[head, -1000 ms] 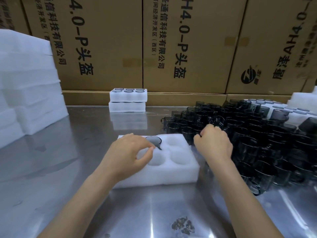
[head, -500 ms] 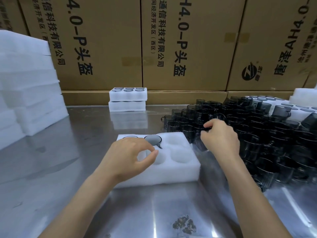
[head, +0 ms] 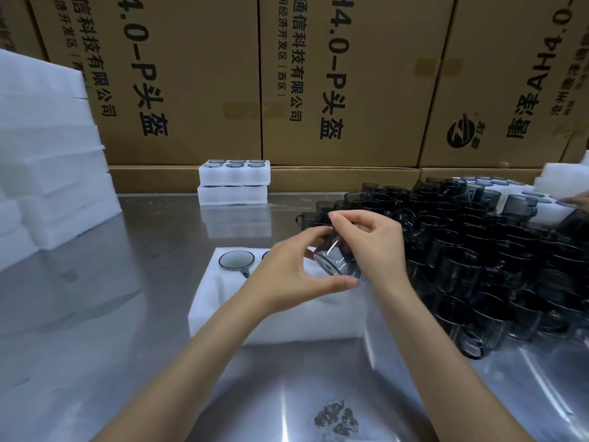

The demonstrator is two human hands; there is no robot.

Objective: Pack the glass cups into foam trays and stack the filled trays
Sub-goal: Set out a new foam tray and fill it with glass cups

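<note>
- Head view: dark smoked-glass cup with handle (head: 336, 258) held in the air just above the white six-pocket foam tray (head: 277, 317), over its far-right portion.
- Cup tilted: base turned toward the camera and down, mouth pointing up and away; long axis slanted, not yet in line with any pocket.
- Right hand (head: 371, 244) curled round the cup's upper part from the side away from the tray's left edge; thumb and forefinger pinched near the rim.
- Left hand (head: 287, 275) cupped round the base from the tray's left side, thumb beneath, fingers bent over the top.
- Both hands on the cup; neither nearer.
- One seated cup (head: 236, 260) in the tray's far-left pocket; a second rim partly hidden behind the left hand.
- Judged next: cup to be uprighted, then lowered into an open pocket.
- Heap of loose dark glass cups (head: 478, 250) on the steel table right of the tray; two filled foam trays stacked (head: 234, 183) well beyond the tray.
</note>
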